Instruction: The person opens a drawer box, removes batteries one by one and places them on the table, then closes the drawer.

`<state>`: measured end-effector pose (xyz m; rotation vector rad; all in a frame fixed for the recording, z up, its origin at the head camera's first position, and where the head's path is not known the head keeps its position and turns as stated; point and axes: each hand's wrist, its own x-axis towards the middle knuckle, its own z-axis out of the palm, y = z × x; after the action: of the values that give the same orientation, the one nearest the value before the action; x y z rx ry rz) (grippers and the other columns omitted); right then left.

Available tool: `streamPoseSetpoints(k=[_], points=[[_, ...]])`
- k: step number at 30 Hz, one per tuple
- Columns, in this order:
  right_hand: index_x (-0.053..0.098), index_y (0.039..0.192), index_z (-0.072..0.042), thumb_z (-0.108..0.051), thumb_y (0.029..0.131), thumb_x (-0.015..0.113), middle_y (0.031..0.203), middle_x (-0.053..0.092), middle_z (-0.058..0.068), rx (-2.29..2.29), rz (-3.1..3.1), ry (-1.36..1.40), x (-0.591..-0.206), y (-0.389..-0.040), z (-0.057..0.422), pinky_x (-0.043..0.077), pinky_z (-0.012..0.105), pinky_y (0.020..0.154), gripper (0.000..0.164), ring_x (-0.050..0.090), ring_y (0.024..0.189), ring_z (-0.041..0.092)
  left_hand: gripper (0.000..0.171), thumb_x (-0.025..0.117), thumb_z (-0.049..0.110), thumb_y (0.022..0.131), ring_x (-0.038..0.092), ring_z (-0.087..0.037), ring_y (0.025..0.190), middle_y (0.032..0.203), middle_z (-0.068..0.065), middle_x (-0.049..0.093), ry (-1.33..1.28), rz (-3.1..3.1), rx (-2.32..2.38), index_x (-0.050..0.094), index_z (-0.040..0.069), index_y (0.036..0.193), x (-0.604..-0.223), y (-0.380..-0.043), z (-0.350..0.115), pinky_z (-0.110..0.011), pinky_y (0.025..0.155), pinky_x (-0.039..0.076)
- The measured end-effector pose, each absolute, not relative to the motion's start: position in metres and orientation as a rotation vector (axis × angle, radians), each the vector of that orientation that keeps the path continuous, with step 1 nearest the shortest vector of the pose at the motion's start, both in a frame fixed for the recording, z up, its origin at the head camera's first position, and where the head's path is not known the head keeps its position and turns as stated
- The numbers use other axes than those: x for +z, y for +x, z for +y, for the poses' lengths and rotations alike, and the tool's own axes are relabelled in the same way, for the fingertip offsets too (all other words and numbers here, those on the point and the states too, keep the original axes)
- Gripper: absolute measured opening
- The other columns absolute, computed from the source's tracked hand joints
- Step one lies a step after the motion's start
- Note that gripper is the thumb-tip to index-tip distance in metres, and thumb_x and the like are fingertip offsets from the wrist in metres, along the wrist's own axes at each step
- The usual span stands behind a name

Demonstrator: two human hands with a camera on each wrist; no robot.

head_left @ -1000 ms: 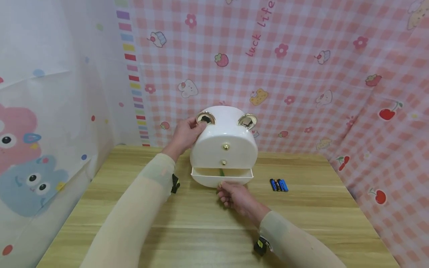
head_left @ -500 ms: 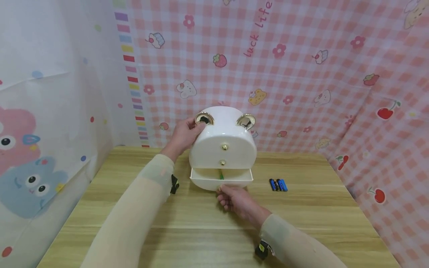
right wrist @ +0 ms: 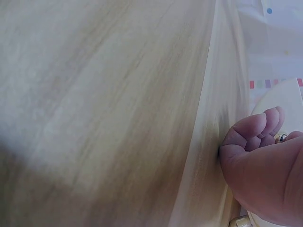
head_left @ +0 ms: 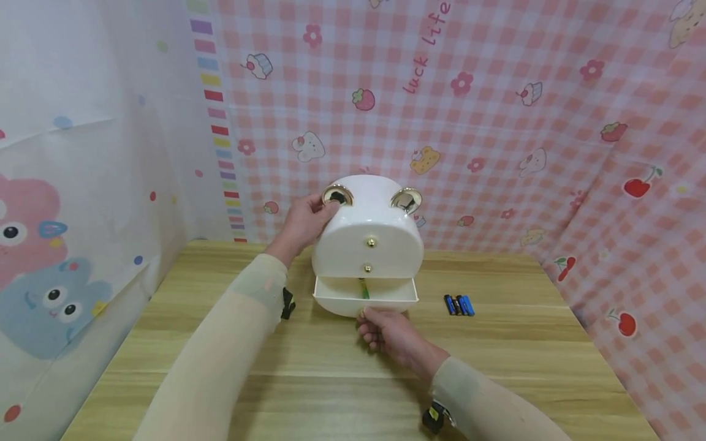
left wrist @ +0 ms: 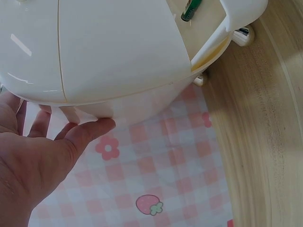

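Observation:
A white storage box [head_left: 371, 223] with gold-rimmed ears stands in the middle of the table. My left hand [head_left: 306, 219] holds it at its left ear, thumb in front, while other fingers lie along the side wall in the left wrist view. With thumb and curled fingers my right hand [head_left: 398, 335] pinches the small gold knob [head_left: 362, 313] of the bottom drawer [head_left: 366, 307]. That drawer is pulled partway out. Inside lies a green battery [left wrist: 190, 10]; the rear of the drawer is hidden under the box. Two more gold knobs sit on the closed fronts above.
Several blue and black batteries [head_left: 459, 304] lie side by side on the wooden table [head_left: 331, 392], right of the box. A pink checked cloth [head_left: 485, 122] hangs behind the box, and a white printed cloth [head_left: 94, 159] hangs at the left.
The bottom drawer has slid a little further out toward me, with my right hand on its knob. More of the green battery shows. My left hand stays in place on the box.

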<state>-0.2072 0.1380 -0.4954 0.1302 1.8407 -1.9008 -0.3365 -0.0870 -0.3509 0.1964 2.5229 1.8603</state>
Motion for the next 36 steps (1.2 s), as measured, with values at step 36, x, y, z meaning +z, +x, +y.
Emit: streamPoseSetpoints(k=[36], points=[[0.067,0.126,0.002,-0.037,0.112,0.054,0.09,0.069,-0.004,-1.885,1.82,0.169,-0.495,-0.19,0.139,0.05,0.025,0.074,0.044,0.06,0.081,0.011,0.038,0.068,0.035,0.107,0.067,-0.019,0.104,0.126,-0.016,0.075,0.225,2.559,1.863,0.072,0.01,0.135,-0.354,-0.339,-0.086,-0.03,0.089,0.058]])
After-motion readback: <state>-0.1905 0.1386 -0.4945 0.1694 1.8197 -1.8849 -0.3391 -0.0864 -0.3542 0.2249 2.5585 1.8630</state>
